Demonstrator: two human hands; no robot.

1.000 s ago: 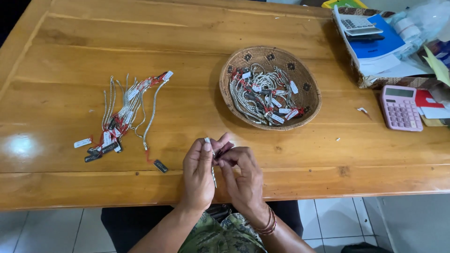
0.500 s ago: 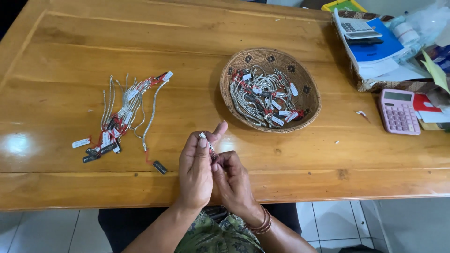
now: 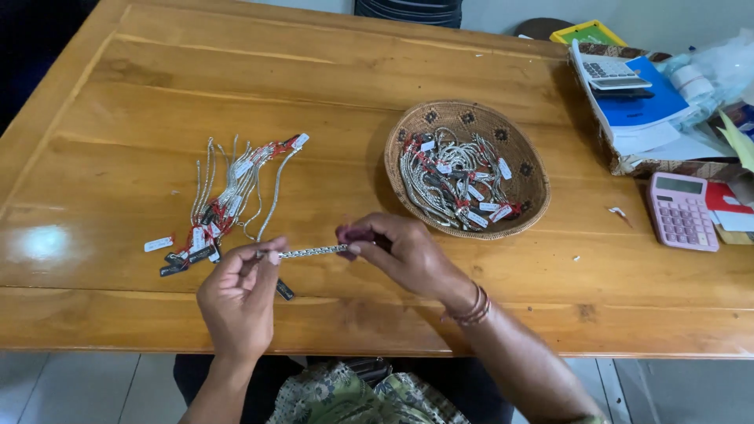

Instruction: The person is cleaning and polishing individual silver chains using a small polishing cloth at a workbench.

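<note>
Wooden desk (image 3: 118,94) fills the frame; low centre, left hand (image 3: 239,294) and right hand (image 3: 400,255) pinch a silver chain bracelet (image 3: 312,252) taut between them (just above the desk). Loosened fingers could drop it onto the tagged bracelets (image 3: 228,204) nearby

Both forearms bare, no sleeves. Right hand (image 3: 404,255): stacked thin bangles (image 3: 470,305) at wrist. Left hand (image 3: 239,302): unadorned. Green floral-patterned garment (image 3: 353,396) at lap.

Bare tabletop (image 3: 330,118) between tagged chains (image 3: 228,200) and woven basket (image 3: 467,169).
</note>
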